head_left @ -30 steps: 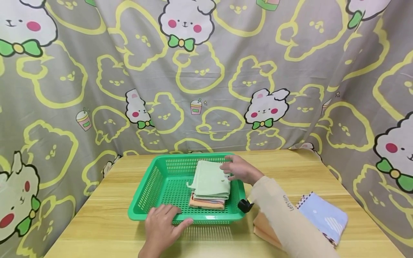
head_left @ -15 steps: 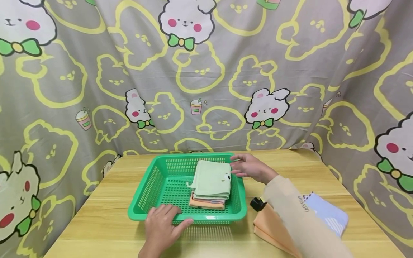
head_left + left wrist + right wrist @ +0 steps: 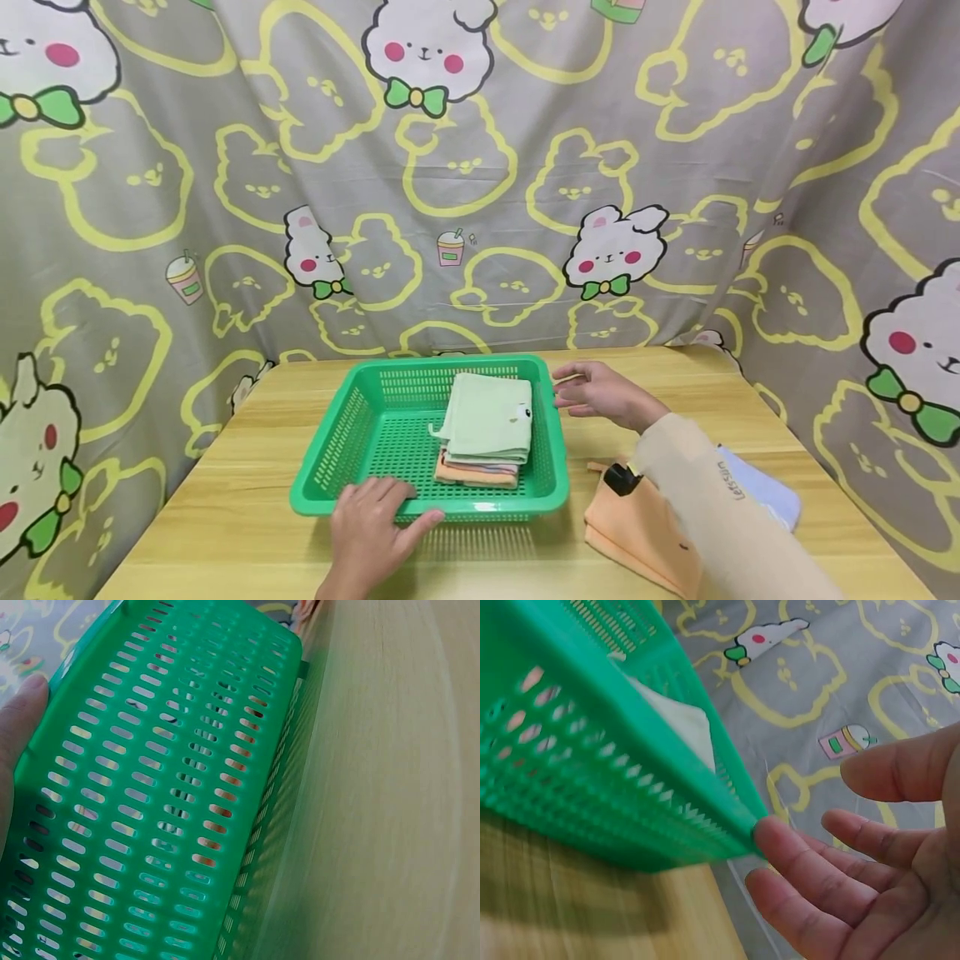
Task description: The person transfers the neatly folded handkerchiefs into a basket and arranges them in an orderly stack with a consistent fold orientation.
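A green plastic basket with slotted walls sits on the table. My left hand grips its front rim, the fingers hooked over the edge and the thumb on the outside, as the left wrist view shows with the thumb at the rim. Inside, on the right half, lies a stack of folded towels: a pale green towel on top, an orange towel at the bottom. Just outside the right rim is my right hand, holding nothing, its fingers loosely spread with fingertips close to the basket's edge.
To the right of the basket, a folded orange towel lies on the wooden table, partly under my right sleeve. Beyond the sleeve is a blue towel. A patterned curtain hangs behind the table.
My right hand has drawn away from the pale green towel, moving right past the basket's rim. The left hand keeps its place on the front rim.
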The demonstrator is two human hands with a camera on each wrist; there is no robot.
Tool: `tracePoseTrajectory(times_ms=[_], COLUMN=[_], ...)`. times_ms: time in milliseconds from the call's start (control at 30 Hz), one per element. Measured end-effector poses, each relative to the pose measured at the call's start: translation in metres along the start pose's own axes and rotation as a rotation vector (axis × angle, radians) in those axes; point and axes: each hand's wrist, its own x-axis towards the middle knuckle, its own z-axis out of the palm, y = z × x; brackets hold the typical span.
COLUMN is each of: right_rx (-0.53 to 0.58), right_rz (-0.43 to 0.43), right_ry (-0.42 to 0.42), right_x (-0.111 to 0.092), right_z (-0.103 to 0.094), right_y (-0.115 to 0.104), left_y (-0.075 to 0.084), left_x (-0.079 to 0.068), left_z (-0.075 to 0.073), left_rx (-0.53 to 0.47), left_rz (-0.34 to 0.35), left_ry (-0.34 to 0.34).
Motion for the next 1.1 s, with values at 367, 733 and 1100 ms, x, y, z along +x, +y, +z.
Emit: tracePoseTrajectory(times_ms=[367,733,1100], right_rx=[-0.156,-0.398,-0.686], right_rz=[0.111,0.345,0.358], right_ry=[0.048,-0.054,-0.071], right_x=[-0.017,-0.027,-0.037], right_z=[-0.025,-0.03,-0.033], right_y=[0.026,0.047,0.056], left_y=[0.002,0.001,0.0], left_x=[0.001,0.001,0.0], left_z=[0.002,0.002,0.002], left_rx=[-0.011,-0.012,-0.01], left_rz=[0.014,0.011,0.017], left_ry=[0.025,0.036,0.039])
